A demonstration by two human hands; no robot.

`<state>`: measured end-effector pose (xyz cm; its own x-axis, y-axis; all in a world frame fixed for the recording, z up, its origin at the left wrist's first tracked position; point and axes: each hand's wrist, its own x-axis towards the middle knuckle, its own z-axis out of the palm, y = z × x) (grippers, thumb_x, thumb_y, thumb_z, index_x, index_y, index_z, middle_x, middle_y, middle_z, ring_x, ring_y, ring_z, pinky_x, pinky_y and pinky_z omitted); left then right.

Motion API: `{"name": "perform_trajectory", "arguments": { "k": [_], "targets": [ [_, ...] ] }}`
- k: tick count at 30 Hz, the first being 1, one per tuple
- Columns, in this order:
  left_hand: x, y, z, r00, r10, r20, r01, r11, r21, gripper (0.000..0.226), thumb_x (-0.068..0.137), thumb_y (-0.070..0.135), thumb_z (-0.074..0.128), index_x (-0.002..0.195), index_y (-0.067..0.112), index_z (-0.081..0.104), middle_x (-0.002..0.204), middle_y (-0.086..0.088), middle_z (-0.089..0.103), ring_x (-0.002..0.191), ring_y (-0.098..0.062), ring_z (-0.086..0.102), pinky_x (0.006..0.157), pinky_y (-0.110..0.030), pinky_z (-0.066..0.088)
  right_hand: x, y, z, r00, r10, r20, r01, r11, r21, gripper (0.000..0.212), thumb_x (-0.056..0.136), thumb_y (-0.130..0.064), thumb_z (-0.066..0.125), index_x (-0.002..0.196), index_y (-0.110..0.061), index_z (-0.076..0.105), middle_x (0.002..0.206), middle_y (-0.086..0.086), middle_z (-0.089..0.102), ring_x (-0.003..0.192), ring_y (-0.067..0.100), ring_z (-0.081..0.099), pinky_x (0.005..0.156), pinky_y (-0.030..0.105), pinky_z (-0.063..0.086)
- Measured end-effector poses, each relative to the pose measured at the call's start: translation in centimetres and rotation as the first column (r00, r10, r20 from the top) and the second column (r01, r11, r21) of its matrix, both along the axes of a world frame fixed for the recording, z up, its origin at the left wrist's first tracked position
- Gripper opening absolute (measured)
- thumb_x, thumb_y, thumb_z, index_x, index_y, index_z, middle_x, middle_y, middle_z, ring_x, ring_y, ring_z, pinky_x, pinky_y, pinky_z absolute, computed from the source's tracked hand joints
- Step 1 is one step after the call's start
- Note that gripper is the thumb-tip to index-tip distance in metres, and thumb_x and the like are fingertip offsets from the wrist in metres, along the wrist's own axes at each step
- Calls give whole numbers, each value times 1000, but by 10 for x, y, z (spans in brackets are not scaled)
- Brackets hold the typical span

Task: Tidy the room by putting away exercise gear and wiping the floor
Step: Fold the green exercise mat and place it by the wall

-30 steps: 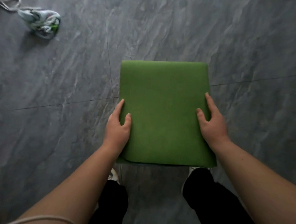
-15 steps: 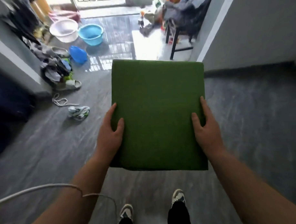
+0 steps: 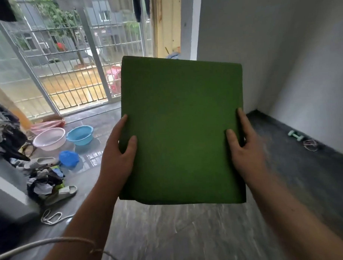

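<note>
A folded green exercise mat is held up in front of me, well above the grey floor. My left hand grips its left edge and my right hand grips its right edge, thumbs on top. A small mint-green dumbbell lies on the floor by the right wall, with a loop of band beside it. A white rope lies on the floor at the left.
A pink basin and a blue basin stand near the barred window. A pile of clothes and slippers sits at the left. White walls close the right side.
The mat has come up from the floor to chest height in both hands. My view has swung up from the floor to the window and the right wall.
</note>
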<state>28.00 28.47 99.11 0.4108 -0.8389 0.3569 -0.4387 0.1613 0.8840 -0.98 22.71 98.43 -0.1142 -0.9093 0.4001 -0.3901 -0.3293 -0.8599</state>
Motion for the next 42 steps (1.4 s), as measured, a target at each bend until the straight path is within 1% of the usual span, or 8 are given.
{"name": "perform_trajectory", "arguments": {
  "k": [6,10,12,15,17,23,27,42],
  "targets": [
    [-64,-22,15,978,-200,-64,195,979,-66,50,100,19,52,141,45,40,134,25,46,95,33,45,68,7,38,-62,31,25,987,-162,2,162,985,-62,60,99,-27,57,151,-43,32,124,-40,40,109,-24,46,90,-3,33],
    [-123,-48,21,943,-326,-62,320,943,-90,51,98,18,54,138,48,42,125,36,49,108,16,55,87,-14,50,-120,40,32,959,-282,15,282,956,-86,60,98,-22,59,150,-37,35,138,-25,43,114,-25,40,92,-7,28],
    [-158,-63,22,932,-359,-42,355,931,-84,53,98,20,55,139,50,41,133,26,49,117,6,53,94,-22,48,-153,45,34,941,-337,30,338,937,-84,60,98,-25,59,148,-45,34,141,-24,43,121,-14,42,96,-3,31],
    [-219,-88,27,902,-431,-3,428,897,-111,52,99,18,54,143,42,40,138,16,47,107,26,45,81,1,40,-207,45,40,910,-411,55,415,904,-104,61,97,-27,60,146,-52,33,142,-28,40,127,-6,44,107,16,36],
    [-262,-106,29,886,-464,23,463,878,-121,51,99,19,53,143,42,39,138,15,46,104,30,42,78,1,39,-245,43,42,889,-454,60,458,880,-126,61,97,-27,60,146,-52,33,145,-25,40,129,-3,45,109,23,38],
    [-391,-162,37,840,-538,69,542,834,-103,52,99,29,49,140,57,31,143,12,44,123,-13,51,101,-48,48,-364,18,51,841,-536,73,541,829,-140,61,97,-27,58,149,-47,32,145,-24,40,129,-5,44,101,7,35],
    [-465,-202,41,834,-544,85,551,826,-117,53,99,31,48,140,58,30,142,12,47,125,-16,51,103,-52,46,-434,-14,59,838,-542,64,545,825,-147,60,98,-30,57,148,-51,31,148,-23,39,131,-4,42,108,19,34],
    [-609,-469,40,789,-613,51,614,781,-113,53,99,29,50,137,60,32,140,6,50,119,-19,54,100,-48,47,-564,-257,55,788,-613,58,614,773,-161,60,98,-32,56,149,-49,29,140,-37,35,127,-17,39,110,21,33]
  ]
}}
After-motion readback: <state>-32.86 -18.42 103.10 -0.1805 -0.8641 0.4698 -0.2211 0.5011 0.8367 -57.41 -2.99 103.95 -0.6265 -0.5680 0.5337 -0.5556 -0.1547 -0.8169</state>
